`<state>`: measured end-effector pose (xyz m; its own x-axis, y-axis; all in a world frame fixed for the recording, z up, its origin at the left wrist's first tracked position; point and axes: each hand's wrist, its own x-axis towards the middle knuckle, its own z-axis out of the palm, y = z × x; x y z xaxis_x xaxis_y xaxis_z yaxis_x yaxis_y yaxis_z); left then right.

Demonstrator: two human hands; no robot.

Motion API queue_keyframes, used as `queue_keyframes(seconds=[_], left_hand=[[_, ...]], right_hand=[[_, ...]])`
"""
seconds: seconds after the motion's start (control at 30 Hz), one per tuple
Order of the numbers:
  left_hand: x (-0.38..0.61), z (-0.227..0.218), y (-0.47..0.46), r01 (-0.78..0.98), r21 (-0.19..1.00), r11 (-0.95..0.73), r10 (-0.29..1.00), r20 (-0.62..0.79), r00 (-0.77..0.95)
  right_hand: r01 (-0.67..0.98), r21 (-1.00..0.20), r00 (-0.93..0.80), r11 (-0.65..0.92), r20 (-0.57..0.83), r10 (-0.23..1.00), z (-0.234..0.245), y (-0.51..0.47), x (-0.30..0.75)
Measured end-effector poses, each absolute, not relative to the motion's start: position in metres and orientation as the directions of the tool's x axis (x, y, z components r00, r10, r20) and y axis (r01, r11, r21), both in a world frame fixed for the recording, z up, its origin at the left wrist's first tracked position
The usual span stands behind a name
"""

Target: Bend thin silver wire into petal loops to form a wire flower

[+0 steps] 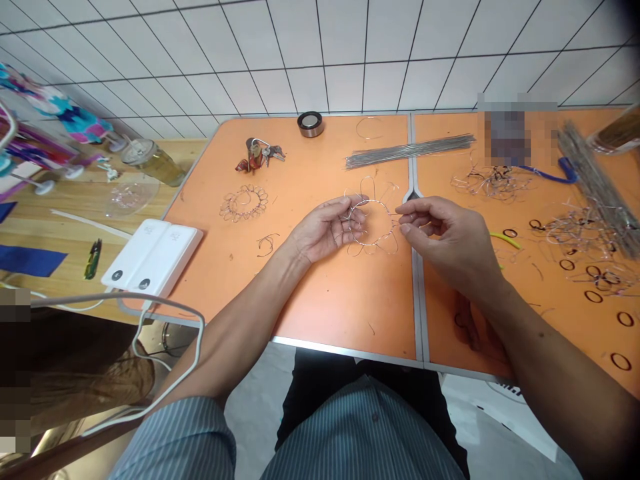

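Observation:
A thin wire ring [371, 245] with petal-like loops round its rim is held up over the orange table [345, 300]. My left hand [327, 230] grips its left side, thumb on top and fingers curled behind. On the right side, my right hand [445, 237] pinches the end of one loop between thumb and fingertips. A similar looped wire ring [244, 203] lies flat on the table to the left. Between it and my left forearm is a small curl of wire [267, 245]. Plier handles, partly hidden, lie under my right wrist.
A bundle of straight wires [410, 152] lies behind my hands, near keys [270, 153] and a round tin [311, 124]. Tangled wire pieces [575, 230] and dark rings [593, 297] spread at right. A white power bank [155, 257] sits left, its cable crossing above my left arm.

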<state>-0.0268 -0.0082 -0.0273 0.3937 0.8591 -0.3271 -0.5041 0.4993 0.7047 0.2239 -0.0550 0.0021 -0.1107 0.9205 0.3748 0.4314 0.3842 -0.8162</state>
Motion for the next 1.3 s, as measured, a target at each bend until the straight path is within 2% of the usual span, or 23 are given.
queue_keyframes(seconds=[0.57,1.3], left_hand=[[-0.024,-0.032,-0.011,-0.487,0.703,0.517,0.844,-0.325,0.427],[-0.022,-0.025,-0.013,-0.494,0.681,0.54,0.835,-0.36,0.417]], right_hand=[[0.407,-0.827,-0.175,0.389,0.347,0.921,0.002,-0.057,0.223],[0.477,-0.746,-0.235,0.465,0.401,0.885,0.003,-0.055,0.226]])
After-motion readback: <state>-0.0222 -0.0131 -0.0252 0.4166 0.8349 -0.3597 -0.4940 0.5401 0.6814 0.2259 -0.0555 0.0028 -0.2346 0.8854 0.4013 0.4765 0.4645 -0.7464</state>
